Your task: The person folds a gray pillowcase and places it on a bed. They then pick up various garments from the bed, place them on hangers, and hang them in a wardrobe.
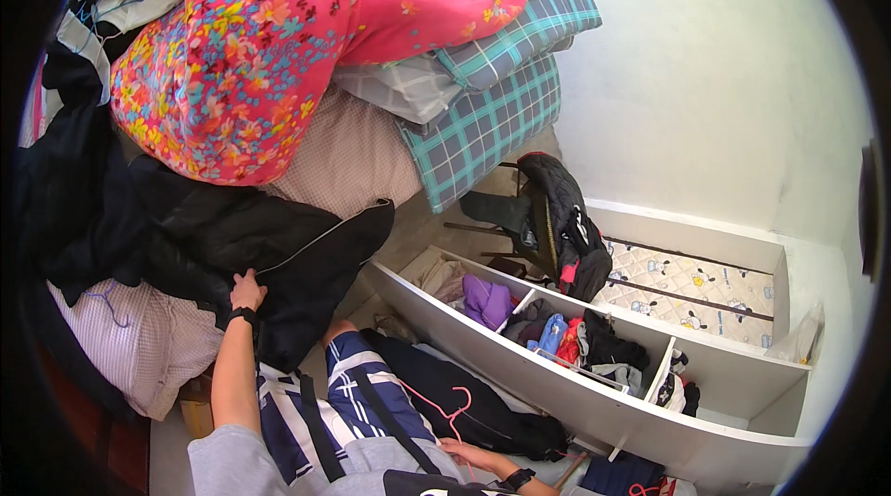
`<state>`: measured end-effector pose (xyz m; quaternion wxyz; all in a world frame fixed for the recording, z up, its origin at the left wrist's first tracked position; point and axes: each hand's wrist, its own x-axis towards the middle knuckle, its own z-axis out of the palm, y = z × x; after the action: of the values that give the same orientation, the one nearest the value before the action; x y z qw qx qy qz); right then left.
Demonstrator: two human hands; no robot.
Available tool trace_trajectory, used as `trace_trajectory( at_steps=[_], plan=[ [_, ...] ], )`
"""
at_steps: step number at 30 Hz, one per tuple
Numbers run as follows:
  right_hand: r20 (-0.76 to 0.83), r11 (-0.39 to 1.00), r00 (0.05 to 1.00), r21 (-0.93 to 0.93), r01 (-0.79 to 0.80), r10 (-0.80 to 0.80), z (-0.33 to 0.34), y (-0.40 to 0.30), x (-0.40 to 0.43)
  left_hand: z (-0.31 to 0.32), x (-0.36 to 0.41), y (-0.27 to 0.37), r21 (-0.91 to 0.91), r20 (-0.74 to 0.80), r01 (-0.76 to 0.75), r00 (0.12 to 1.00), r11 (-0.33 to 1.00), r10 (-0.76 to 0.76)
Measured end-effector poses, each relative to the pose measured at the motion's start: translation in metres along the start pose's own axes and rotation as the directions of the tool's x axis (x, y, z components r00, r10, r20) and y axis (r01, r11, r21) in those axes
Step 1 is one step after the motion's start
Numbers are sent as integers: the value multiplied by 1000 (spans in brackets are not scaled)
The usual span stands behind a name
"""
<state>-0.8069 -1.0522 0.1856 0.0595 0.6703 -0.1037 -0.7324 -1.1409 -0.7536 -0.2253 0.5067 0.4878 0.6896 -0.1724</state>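
Note:
A black garment [278,252] with a thin light piping lies spread over the bedding and hangs down near my knees. My left hand [248,289] rests on it, fingers spread at the piping; whether it grips the cloth is not clear. Low in the picture, my right hand [464,454] holds a pink clothes hanger [454,415], its hook pointing up. Beside my legs lies another long black garment [480,391]. On the bedding at the left, a purple hanger hook [111,304] sticks out from under dark clothes.
A floral pink blanket [237,71] and plaid teal quilts [494,127] are piled ahead. To the right stands a white shelf unit [592,391] with clothes in its compartments, including a purple cloth [486,301]. A chair behind it bears a black jacket [567,217].

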Motion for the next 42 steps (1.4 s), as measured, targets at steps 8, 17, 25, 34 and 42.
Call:
trace_trajectory(
  at_steps=[8,17,25,34,42],
  plan=[
    [30,992,998,-116,-47,51,-35,-8,30,4,-39,25,91,335,70,937,993,-97],
    [121,787,946,-529,318,-301,-29,-35,48,12,-106,-16,107,351,-215,921,971,165],
    [82,398,725,-791,464,-684,19,-185,17,-172,-245,19,126,431,-246,886,961,170],
    [191,-227,-208,-83,970,-959,119,-333,-58,-244,-495,181,478,82,-869,188,127,979],
    [630,3,461,-589,808,-624,202,-325,-56,-170,-546,117,315,121,-924,265,216,957]
  ],
)
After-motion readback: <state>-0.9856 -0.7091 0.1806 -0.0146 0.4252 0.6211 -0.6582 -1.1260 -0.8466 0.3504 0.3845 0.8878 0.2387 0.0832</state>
